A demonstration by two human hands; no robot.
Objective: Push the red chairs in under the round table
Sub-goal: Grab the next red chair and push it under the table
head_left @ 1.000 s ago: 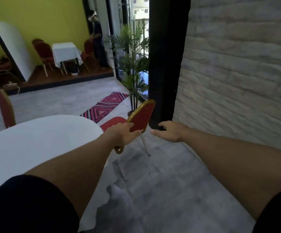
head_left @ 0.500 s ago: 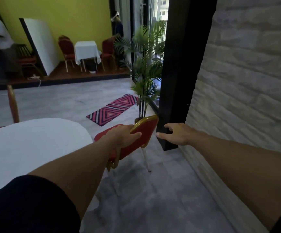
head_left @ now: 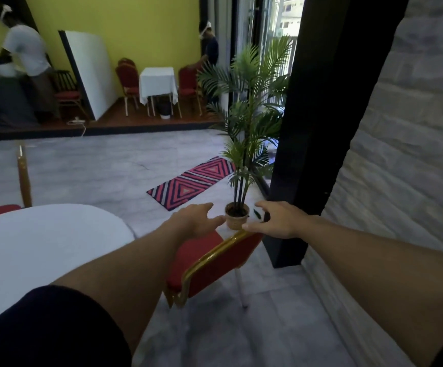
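Note:
A red chair [head_left: 212, 263] with a gold frame stands at the right edge of the round white table [head_left: 43, 245], its seat partly under the tabletop. My left hand [head_left: 196, 221] hovers above the chair's seat, fingers spread, holding nothing. My right hand [head_left: 273, 221] is open over the far end of the gold backrest rail, its thumb close to the rail; whether it touches is unclear. A second red chair [head_left: 0, 210] shows at the table's far left, with its gold back post [head_left: 24, 178] upright.
A potted palm [head_left: 244, 128] in a woven pot [head_left: 237, 219] stands just beyond the chair. A black pillar [head_left: 310, 128] and grey stone wall [head_left: 400, 154] close the right side. A striped rug [head_left: 194, 185] lies on the floor. Two persons work by the yellow back wall.
My left hand has let go of the chair's backrest and lifted forward. The view has shifted left and closer, so the chair now sits lower under my arms.

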